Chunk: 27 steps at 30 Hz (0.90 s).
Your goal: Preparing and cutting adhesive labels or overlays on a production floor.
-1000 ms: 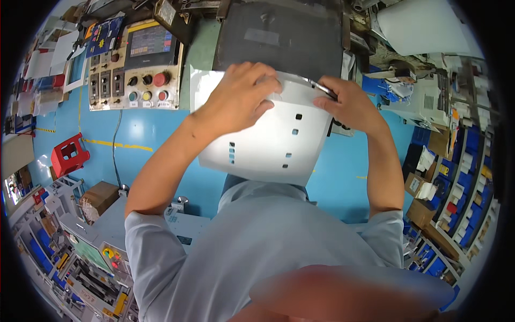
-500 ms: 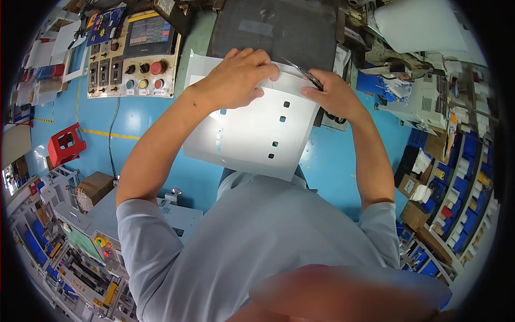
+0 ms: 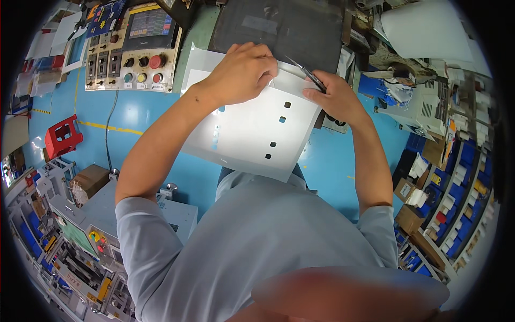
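A translucent white plastic sheet [image 3: 244, 126] with small rounded-square cutouts hangs in front of me, its far edge over a dark flat plate [image 3: 257, 35]. My left hand [image 3: 244, 72] is closed at the sheet's far edge, thumb and fingers pinching the film. In my right hand [image 3: 335, 96] is a slim pointed black-and-silver tool [image 3: 311, 73], its thin tip aimed to the far left, above the sheet's upper right. The right thumb lies close to the sheet's right edge. My palm hides most of the tool's rear end, so its exact kind is unclear.
A control panel [image 3: 134, 59] with a screen, knobs and a red button stands at far left. A red stool [image 3: 63, 137] is on the blue floor [image 3: 120, 115]. Machinery fills the lower left. Shelves with blue bins [image 3: 461, 188] and cardboard boxes line the right.
My left hand has shifted slightly toward the far side along with the film. The right hand and its tool are almost where they were; the view has turned a little.
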Each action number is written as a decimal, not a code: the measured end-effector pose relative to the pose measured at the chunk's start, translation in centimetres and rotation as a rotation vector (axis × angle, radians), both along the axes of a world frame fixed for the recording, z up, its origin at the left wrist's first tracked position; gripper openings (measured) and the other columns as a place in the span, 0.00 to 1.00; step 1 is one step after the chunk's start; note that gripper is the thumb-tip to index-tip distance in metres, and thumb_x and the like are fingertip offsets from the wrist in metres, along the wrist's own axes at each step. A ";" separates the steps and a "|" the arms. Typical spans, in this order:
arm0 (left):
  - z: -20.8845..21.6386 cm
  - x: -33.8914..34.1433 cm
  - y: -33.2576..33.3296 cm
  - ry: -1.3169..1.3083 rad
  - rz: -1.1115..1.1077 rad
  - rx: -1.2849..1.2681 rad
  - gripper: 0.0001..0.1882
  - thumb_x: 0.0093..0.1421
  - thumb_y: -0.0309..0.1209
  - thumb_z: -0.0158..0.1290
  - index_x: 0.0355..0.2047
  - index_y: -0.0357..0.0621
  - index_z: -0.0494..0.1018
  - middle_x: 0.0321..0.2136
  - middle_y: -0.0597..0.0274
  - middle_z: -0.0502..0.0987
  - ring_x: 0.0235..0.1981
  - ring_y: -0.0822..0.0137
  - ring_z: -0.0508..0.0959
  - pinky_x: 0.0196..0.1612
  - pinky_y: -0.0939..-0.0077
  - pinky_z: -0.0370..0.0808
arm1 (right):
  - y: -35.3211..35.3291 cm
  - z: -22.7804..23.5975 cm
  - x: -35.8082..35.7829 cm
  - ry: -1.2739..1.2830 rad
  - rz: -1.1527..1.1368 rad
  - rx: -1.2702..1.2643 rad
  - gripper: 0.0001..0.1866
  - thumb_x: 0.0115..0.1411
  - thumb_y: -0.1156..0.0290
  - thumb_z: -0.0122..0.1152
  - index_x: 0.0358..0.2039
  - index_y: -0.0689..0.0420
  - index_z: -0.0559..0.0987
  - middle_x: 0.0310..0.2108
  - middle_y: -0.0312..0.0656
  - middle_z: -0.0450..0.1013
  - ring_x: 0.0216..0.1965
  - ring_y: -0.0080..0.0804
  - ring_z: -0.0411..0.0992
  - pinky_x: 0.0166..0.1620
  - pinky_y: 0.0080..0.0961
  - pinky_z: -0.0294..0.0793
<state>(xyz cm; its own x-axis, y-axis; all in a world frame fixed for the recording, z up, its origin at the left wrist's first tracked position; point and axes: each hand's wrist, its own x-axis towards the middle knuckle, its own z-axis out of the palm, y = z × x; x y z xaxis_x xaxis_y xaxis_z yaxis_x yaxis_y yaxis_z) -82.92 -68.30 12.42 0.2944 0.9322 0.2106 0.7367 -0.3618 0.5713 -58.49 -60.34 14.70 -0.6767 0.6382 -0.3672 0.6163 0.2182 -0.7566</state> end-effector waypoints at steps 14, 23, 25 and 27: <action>2.1 -0.4 2.0 -0.057 -0.022 -0.241 0.08 0.49 0.23 0.58 0.30 0.43 0.71 0.33 0.61 0.76 0.38 0.56 0.77 0.45 0.64 0.70 | -0.1 0.3 0.2 0.035 0.018 0.028 0.13 0.56 0.67 0.62 0.36 0.62 0.75 0.25 0.42 0.71 0.28 0.27 0.67 0.35 0.26 0.68; 5.0 -2.2 2.2 -0.117 -0.125 -0.392 0.08 0.52 0.26 0.61 0.33 0.45 0.76 0.37 0.59 0.76 0.45 0.56 0.76 0.48 0.64 0.71 | -0.5 1.6 0.7 0.131 0.014 -0.009 0.12 0.58 0.67 0.62 0.37 0.62 0.75 0.25 0.37 0.70 0.30 0.21 0.65 0.36 0.24 0.67; 5.8 -2.4 2.2 -0.099 -0.135 -0.406 0.08 0.52 0.26 0.61 0.34 0.45 0.76 0.38 0.58 0.75 0.46 0.56 0.75 0.48 0.64 0.71 | -0.5 1.7 0.5 0.176 0.031 0.019 0.12 0.59 0.67 0.62 0.37 0.62 0.75 0.25 0.37 0.70 0.29 0.21 0.65 0.35 0.24 0.67; 6.6 -2.5 2.4 -0.091 -0.207 -0.416 0.09 0.51 0.25 0.60 0.35 0.45 0.77 0.39 0.58 0.76 0.46 0.56 0.75 0.49 0.64 0.71 | -0.3 1.9 0.2 0.173 0.047 0.013 0.13 0.59 0.66 0.62 0.36 0.63 0.74 0.24 0.37 0.69 0.29 0.21 0.64 0.35 0.23 0.67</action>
